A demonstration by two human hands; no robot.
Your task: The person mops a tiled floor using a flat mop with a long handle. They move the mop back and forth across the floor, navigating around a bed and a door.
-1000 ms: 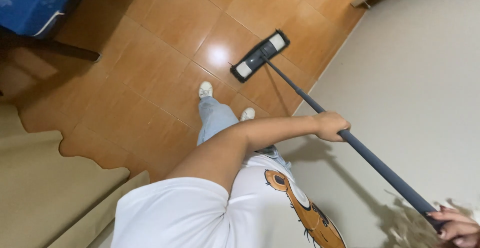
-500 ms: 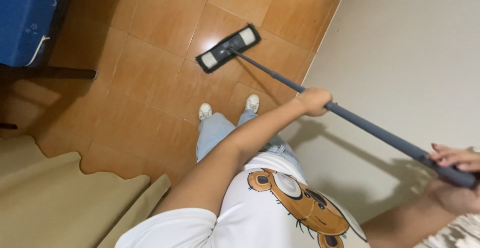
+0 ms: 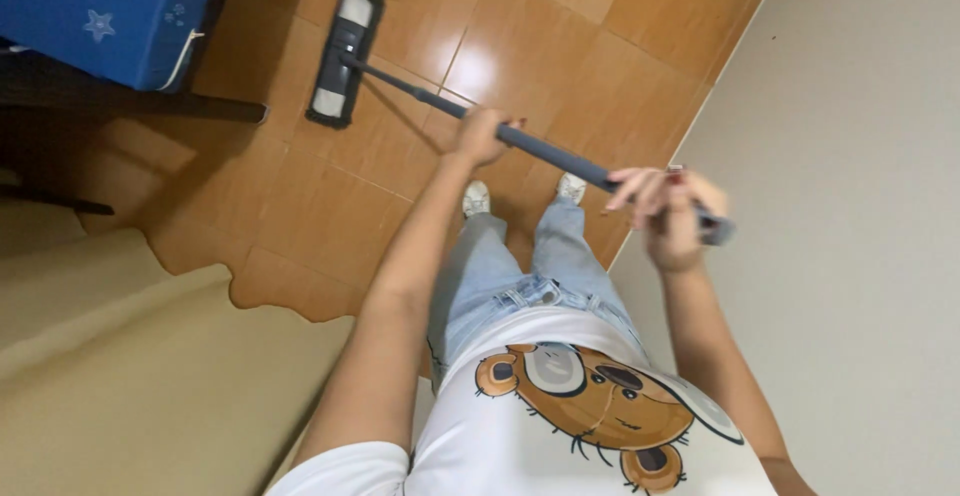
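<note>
head view: looking down, person standing on brown tiled floor (image 3: 300,216).
surroundings: blue box (image 3: 110,11) at 10 o'clock, just beside mop head; beige wall (image 3: 860,206) at 3 o'clock.
mop (image 3: 345,56): flat dark head, grey pad, on tiles at 11 o'clock; dark handle slants to 3 o'clock.
left hand (image 3: 483,136): closed around mid-handle.
right hand (image 3: 668,211): on handle's upper end, fingers loosely curled, blurred.

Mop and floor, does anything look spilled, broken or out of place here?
Nothing stands out. The mop head lies flat on the tile floor beside the blue furniture. Left hand grips the handle mid-shaft, right hand its top end. No spill or damage shows.
</note>
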